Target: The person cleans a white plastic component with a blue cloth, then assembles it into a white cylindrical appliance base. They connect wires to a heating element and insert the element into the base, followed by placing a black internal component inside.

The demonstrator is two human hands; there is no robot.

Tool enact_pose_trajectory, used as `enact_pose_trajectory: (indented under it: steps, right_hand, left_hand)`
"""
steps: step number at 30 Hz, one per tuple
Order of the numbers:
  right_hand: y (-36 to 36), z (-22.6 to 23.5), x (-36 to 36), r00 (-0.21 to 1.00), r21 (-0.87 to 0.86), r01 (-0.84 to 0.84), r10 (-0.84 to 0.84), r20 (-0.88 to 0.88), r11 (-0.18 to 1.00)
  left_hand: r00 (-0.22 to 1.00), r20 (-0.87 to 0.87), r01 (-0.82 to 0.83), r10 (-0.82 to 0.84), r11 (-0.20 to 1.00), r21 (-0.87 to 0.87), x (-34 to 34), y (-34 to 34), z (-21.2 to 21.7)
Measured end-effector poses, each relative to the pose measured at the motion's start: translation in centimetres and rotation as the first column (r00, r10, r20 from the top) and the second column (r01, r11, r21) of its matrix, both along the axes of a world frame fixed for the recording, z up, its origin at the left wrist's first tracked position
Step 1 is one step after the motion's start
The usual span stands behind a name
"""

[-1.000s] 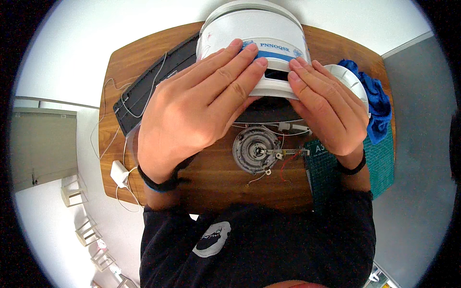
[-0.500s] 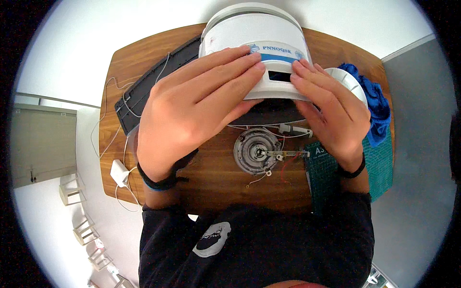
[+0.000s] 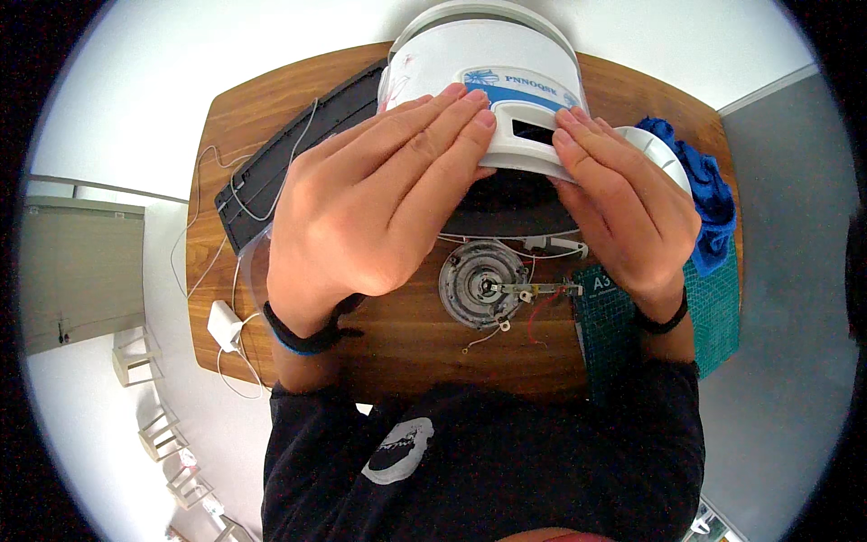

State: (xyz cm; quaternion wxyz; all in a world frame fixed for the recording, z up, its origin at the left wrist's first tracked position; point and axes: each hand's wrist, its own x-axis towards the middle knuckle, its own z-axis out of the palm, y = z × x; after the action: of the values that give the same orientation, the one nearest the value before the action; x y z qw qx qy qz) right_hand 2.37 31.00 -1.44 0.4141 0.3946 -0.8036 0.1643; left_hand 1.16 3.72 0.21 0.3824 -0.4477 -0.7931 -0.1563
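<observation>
A white rounded appliance housing [image 3: 483, 50] with a blue-striped label and a small dark display window [image 3: 533, 132] is tilted at the far side of the table. My left hand [image 3: 366, 199] grips its near rim left of the window, fingers laid together on the front and thumb underneath. On the window's other side my right hand [image 3: 632, 203] holds the same rim, its thumb tucked below. A dark surface [image 3: 510, 203] shows under the rim. Nearer to me, a round grey metal part [image 3: 470, 303] with a narrow strip and thin wires lies on the wood.
A long black panel [image 3: 257, 203] lies at the left with a thin cable across it. Near the left edge sits a white power adapter [image 3: 224, 325]. A green cutting mat [image 3: 713, 316], blue cloth [image 3: 713, 203] and white round piece [image 3: 664, 154] are at the right.
The housing has turned slightly, its label and window now slanting down to the right. Both hands have shifted a little with it, keeping their grip.
</observation>
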Motion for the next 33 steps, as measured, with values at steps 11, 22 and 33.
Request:
enact_pose_trajectory:
  steps: [11,22,33]
  right_hand:
    - [-0.1,0.2,0.7,0.994,-0.030,0.024,-0.020,0.111,0.999]
    - [-0.5,1.5,1.3,0.974,-0.045,0.029,-0.018,0.225,0.999]
    - [-0.9,0.3,-0.2,0.989,-0.051,-0.009,0.016,0.147,0.999]
  left_hand:
    - [0.980,0.197,-0.024,0.014,0.999,0.047,0.8,-0.1,1.2]
    - [0.918,0.385,0.088,-0.093,0.996,0.031,0.3,-1.0,1.8]
    - [0.986,0.145,0.069,-0.076,0.996,0.057,-0.4,1.4,0.1]
